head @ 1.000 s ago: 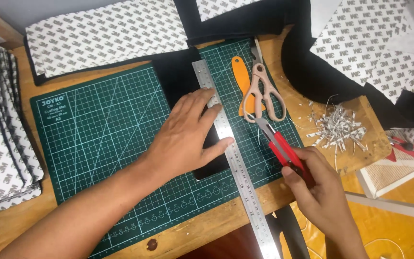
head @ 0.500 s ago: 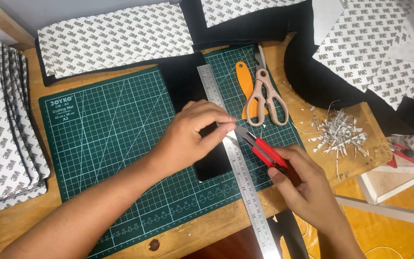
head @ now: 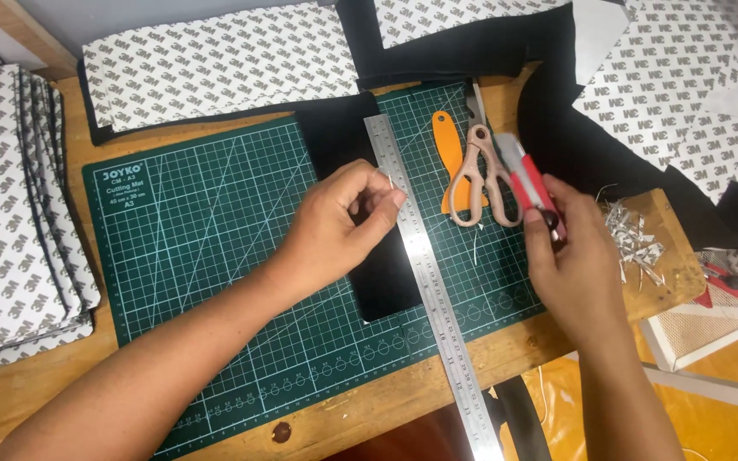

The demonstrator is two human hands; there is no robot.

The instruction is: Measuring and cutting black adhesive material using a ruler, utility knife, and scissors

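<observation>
The left hand [head: 343, 226] pinched a thin pale sliver at the long steel ruler's [head: 424, 265] left edge, over the flat black sheet [head: 386, 277]. The right hand [head: 570, 256] gripped the red utility knife [head: 530, 181] above the gridded green cutting mat [head: 207, 230].

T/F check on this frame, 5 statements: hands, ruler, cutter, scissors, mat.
1. The right hand holds the red utility knife. True.
2. The left hand lies flat on the steel ruler. False: its fingertips pinch together beside the ruler's edge.
3. The scissors lie on the green cutting mat. True.
4. The ruler lies square to the mat's edges. False: it runs diagonally.
5. The black strip lies right of the ruler. False: left.
</observation>
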